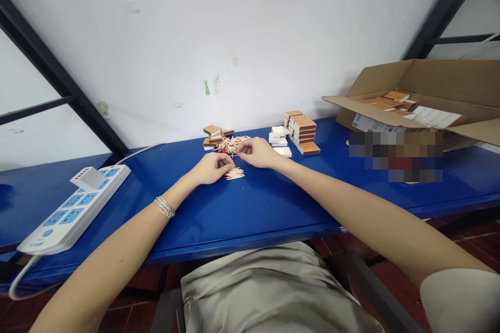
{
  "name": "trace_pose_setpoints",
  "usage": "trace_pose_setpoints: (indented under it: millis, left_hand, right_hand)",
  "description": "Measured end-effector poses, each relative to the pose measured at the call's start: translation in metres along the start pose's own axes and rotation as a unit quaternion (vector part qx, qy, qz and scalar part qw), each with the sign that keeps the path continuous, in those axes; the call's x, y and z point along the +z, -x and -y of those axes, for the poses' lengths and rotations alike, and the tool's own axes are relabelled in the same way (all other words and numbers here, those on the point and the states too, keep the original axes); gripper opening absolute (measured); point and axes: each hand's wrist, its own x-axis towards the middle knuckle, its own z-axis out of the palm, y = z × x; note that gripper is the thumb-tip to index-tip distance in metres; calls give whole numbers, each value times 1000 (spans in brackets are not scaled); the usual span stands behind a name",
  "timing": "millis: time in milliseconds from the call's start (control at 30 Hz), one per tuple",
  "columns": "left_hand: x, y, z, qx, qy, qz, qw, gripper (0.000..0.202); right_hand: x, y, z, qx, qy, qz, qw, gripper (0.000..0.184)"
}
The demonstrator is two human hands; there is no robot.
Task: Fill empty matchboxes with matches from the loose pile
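Note:
My left hand [213, 167] rests on the blue table [250, 203], fingers curled over a small bunch of red-tipped matches [235, 173]. My right hand [255, 152] sits just beyond, fingers pinched at the edge of a loose pile of matches [233, 143]. A silver bracelet [164, 207] is on my left wrist. Brown matchbox sleeves [213, 134] lie behind the pile. White inner trays [279, 137] and a stack of brown matchboxes [302, 130] stand to the right of my right hand.
A white and blue power strip [74, 205] with a plugged adapter lies at the table's left. An open cardboard box [422, 99] holding more matchboxes sits at the right. A white wall stands behind the table.

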Motion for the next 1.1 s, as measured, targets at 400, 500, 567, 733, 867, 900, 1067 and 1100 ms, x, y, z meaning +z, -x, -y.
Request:
trace_pose_setpoints:
  millis: [400, 500, 567, 733, 867, 900, 1067, 1100]
  left_hand:
    - [-6, -3, 15, -20, -92, -105, 990, 21]
    - [-5, -3, 15, 5, -112, -99, 989, 23]
    - [-4, -3, 15, 15, -122, -95, 988, 24]
    - [-4, -2, 10, 45, -116, -116, 985, 24]
    - [-4, -1, 6, 6, -81, -135, 987, 21]
    - [-4, -1, 6, -4, -69, -140, 988, 21]
    - [-3, 0, 0, -4, 2, -159, 987, 31]
    - [-2, 0, -1, 1, 2, -165, 986, 33]
  right_hand:
    - [23, -7, -10, -57, 30, 59, 996, 13]
    - [22, -6, -8, -62, 54, 60, 995, 11]
    - [19, -5, -5, -69, 58, 62, 994, 11]
    - [15, -1, 3, -91, 30, 45, 994, 9]
    - [16, -3, 5, -32, -106, 16, 994, 17]
    - [17, -3, 4, -3, -148, 10, 989, 23]
    - [16, -3, 7, 69, -275, 20, 959, 15]
    - [16, -2, 8, 78, -288, 28, 954, 12]
